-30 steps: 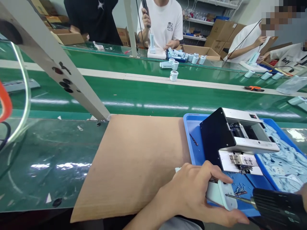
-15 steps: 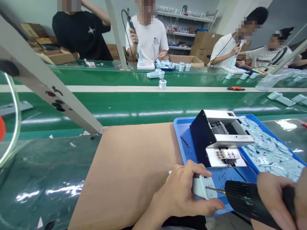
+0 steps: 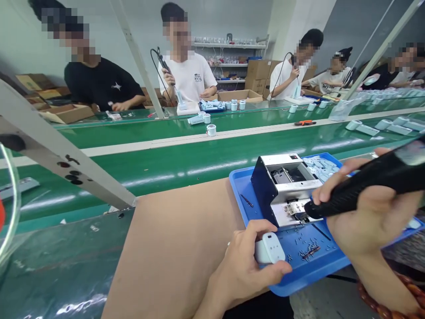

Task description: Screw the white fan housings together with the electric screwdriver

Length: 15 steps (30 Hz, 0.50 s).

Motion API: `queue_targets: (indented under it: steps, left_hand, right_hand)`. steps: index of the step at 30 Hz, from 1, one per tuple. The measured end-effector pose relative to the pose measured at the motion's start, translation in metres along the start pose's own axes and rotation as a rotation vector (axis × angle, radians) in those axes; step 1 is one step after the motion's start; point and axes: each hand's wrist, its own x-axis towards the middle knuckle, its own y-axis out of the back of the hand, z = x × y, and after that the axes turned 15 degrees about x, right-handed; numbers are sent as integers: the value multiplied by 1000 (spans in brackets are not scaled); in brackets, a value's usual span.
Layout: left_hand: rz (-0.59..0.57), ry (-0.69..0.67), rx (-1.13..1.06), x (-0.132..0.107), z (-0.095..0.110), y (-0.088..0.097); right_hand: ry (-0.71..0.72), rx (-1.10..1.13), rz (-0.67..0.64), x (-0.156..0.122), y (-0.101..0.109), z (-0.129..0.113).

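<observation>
My left hand (image 3: 244, 261) grips a pale blue plastic housing (image 3: 272, 249) by its sides, over the front edge of the blue tray. The housing's end face, with small holes in it, is turned toward the right. My right hand (image 3: 365, 212) is wrapped round a black electric screwdriver (image 3: 358, 190). Its nose points down and left at the metal front of the screw feeder (image 3: 282, 190); the bit's tip is hidden there. Small loose screws (image 3: 310, 250) lie in the blue tray (image 3: 275, 290) below the feeder.
Brown cardboard (image 3: 172, 248) covers the bench to the left. A tray of pale blue plates (image 3: 320, 164) is behind the feeder. A slanted metal post (image 3: 66, 150) rises at left. Beyond runs a green conveyor (image 3: 166, 161) with pale blue parts; several co-workers sit across it.
My right hand has moved the electric screwdriver up and away from the housing to the screw feeder. My left hand still holds the housing, its end face now uncovered. The view has turned slightly right.
</observation>
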Motion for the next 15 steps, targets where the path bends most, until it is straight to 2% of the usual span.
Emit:
queue_targets:
  steps: [4, 7, 11, 15]
  left_hand:
    - [3, 20, -94, 2, -4, -3]
    - [8, 29, -123, 3, -2, -2]
    - [2, 11, -107, 5, 6, 3]
    - [9, -9, -85, 7, 10, 5]
  right_hand:
    - [15, 20, -51, -13, 13, 23]
    - [-17, 20, -56, -18, 17, 20]
    - [7, 10, 11, -12, 13, 7]
    - [32, 12, -1, -7, 12, 15]
